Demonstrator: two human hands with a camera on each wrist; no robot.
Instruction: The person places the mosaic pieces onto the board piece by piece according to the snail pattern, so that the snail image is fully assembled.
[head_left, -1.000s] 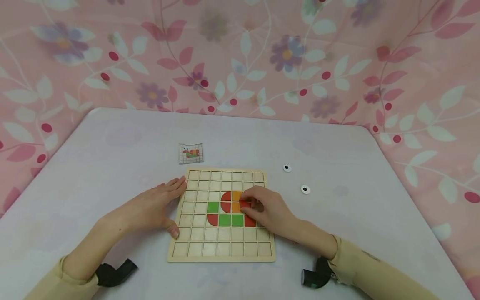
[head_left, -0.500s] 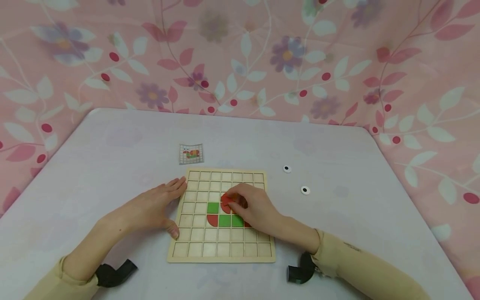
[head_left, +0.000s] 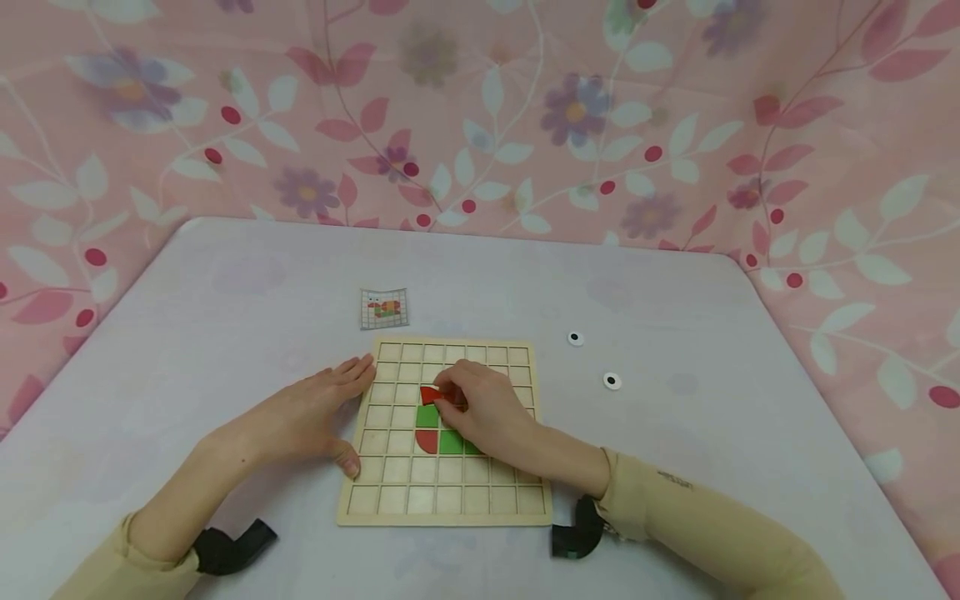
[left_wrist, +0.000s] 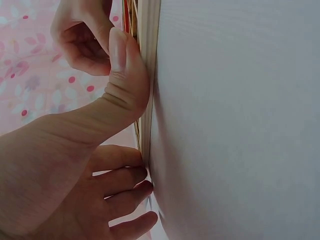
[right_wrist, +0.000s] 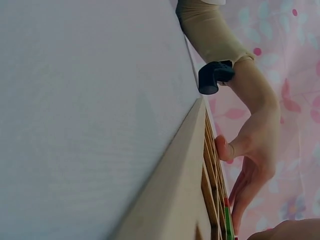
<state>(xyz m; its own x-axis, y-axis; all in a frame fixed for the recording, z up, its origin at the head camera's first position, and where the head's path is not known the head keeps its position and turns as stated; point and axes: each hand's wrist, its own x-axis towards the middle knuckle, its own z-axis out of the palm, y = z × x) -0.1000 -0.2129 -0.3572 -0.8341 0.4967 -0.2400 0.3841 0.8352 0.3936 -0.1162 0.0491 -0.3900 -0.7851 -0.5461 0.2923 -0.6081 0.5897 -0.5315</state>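
Note:
A square wooden grid board [head_left: 448, 499] lies on the table. My left hand [head_left: 300, 412] rests at its left edge, the thumb and straight fingers touching the side, as the left wrist view also shows. My right hand [head_left: 491, 417] pinches a small red tile [head_left: 431, 396] between thumb and fingertips, over the cell above a green tile [head_left: 427, 416]. Part of the held tile is hidden by the fingers. Below that green tile sits a red quarter-round tile [head_left: 427, 442], with another green tile [head_left: 451, 442] to its right. The hand covers the other coloured tiles.
A small picture card [head_left: 385, 309] with a coloured grid pattern lies behind the board. Two round white eye pieces, a far one [head_left: 575, 338] and a nearer one [head_left: 612, 381], lie to the right. Flowered pink cloth [head_left: 480, 108] hangs behind the table.
My right hand has moved left across the board, bringing the red tile to the cell above the leftmost green one. The left hand has stayed at the board's edge.

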